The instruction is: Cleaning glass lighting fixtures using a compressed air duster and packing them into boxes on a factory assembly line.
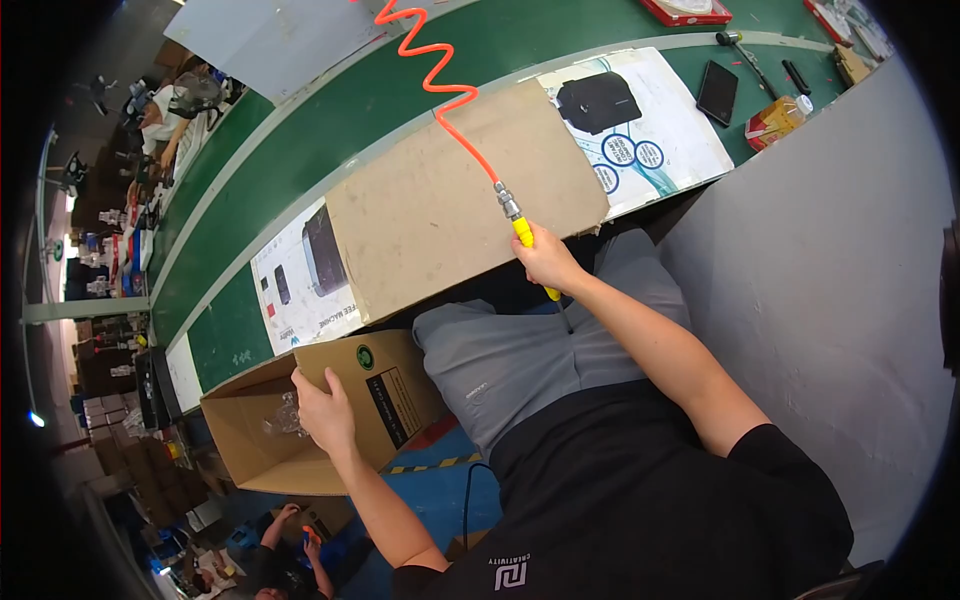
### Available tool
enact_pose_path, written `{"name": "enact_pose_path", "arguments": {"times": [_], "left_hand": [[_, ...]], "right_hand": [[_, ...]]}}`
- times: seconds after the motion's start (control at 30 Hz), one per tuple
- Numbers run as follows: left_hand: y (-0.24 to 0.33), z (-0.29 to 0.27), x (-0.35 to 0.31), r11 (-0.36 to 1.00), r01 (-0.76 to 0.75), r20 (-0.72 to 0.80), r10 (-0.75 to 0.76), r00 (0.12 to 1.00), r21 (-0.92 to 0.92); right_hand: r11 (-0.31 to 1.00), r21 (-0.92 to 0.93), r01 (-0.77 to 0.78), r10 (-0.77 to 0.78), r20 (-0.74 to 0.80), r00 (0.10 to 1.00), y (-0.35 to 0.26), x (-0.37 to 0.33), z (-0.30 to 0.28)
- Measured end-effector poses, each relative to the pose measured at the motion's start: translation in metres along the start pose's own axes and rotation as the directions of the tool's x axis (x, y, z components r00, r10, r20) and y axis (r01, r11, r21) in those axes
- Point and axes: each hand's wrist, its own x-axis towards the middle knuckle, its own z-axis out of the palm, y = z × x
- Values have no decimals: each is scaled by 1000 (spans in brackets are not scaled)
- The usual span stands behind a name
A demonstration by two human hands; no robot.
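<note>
My right hand (552, 262) is closed around a yellow air blow gun (522, 232), its thin dark nozzle pointing down over my lap. From the metal coupling at its top, an orange coiled hose (440, 88) runs up and away. My left hand (326, 412) grips the edge of an open cardboard box (405, 365), thumb and fingers apart on either side of the wall. Inside that box, clear plastic pieces (285, 415) lie partly behind my left hand; their exact kind is hard to make out.
Flattened cardboard (450, 205) covers the green workbench (300, 165) edge. On the right are a phone (717, 92), a drink bottle (775, 122) and a hammer-like tool (745, 55). A grey wall (800, 260) stands close on my right. Other people (300, 550) work at the left.
</note>
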Motion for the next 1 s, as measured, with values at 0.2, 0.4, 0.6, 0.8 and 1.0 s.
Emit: {"name": "enact_pose_path", "arguments": {"times": [0.2,0.4,0.6,0.8,1.0], "left_hand": [[-4,2,0,1000,-19,-4,19,1000,-7],[-4,2,0,1000,-18,-10,18,1000,4],[-4,4,0,1000,-30,-20,30,999,1],[-6,4,1,1000,-27,-18,27,999,-4],[-2,2,-1,1000,-9,5,9,1000,11]], "right_hand": [[999,-36,-29,31,60,998,7,-3,-9],[962,257,-87,78,46,996,2,-11,-32],[953,279,-122,122,17,992,4,-20,-44],[960,261,-101,95,32,995,7,-19,-39],[968,228,-105,98,45,994,4,-20,-36]]}}
